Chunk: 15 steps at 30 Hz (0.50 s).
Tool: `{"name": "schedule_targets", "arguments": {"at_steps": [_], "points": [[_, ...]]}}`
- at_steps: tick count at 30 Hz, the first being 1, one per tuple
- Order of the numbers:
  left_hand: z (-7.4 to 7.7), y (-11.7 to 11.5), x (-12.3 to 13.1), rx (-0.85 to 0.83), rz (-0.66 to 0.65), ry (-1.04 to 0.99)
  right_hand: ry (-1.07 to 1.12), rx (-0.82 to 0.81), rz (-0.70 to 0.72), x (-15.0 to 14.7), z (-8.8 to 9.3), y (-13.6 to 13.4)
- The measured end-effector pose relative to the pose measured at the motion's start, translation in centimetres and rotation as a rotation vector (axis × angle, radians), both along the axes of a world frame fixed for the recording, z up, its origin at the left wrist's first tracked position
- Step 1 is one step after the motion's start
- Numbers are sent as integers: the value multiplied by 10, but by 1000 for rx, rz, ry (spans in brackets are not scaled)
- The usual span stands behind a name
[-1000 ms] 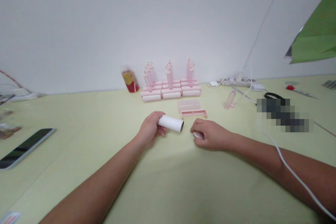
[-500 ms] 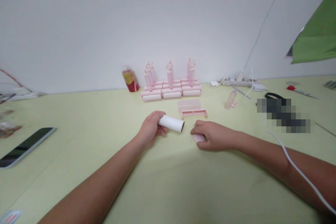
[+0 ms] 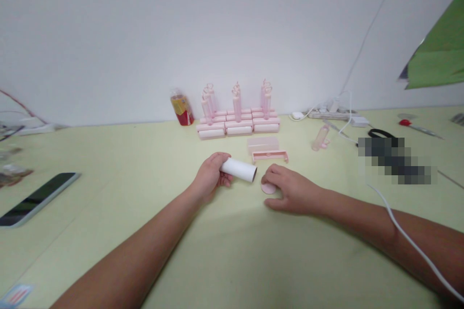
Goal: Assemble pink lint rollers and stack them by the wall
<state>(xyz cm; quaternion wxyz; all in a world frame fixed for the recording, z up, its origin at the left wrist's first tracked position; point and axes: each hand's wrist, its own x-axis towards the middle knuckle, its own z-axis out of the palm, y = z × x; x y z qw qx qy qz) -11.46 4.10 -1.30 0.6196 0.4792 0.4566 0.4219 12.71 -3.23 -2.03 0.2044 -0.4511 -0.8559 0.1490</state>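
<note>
My left hand (image 3: 213, 177) is wrapped round one end of a white lint roller refill (image 3: 239, 170), whose hollow end points right toward my other hand. A small pale pink disc (image 3: 268, 188) lies under the curled fingertips of my right hand (image 3: 288, 189). Its thumb is stretched out apart from the disc, toward me. Just beyond the hands are a pink roller frame (image 3: 270, 155) and a translucent pink cover (image 3: 263, 144). Farther right, a pink handle (image 3: 321, 137) lies on the table.
Several pink lint rollers (image 3: 238, 128) stand in rows by the wall, beside a red and yellow packet (image 3: 182, 110). A phone (image 3: 38, 198) lies at left. At right are a power strip (image 3: 331, 114), a red-tipped tool (image 3: 405, 122) and a white cable (image 3: 409, 239) crossing my right forearm.
My right thumb has come away from the pink disc, and the disc has shifted slightly left under the fingertips. The left hand still holds the roll much as before. The view has shifted slightly.
</note>
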Motion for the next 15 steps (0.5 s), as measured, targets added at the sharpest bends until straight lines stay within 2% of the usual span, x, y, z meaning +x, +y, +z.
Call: {"name": "schedule_targets", "arguments": {"at_steps": [8,11,15], "points": [[0,0,2,-13,10,-10,-135,-11,-10,3,-3,4],[0,0,1,-9,9,-22,-62,2,-36,4,-6,6],[-2,2,0,-4,-2,-17,186,37,-92,3,-8,8]]}}
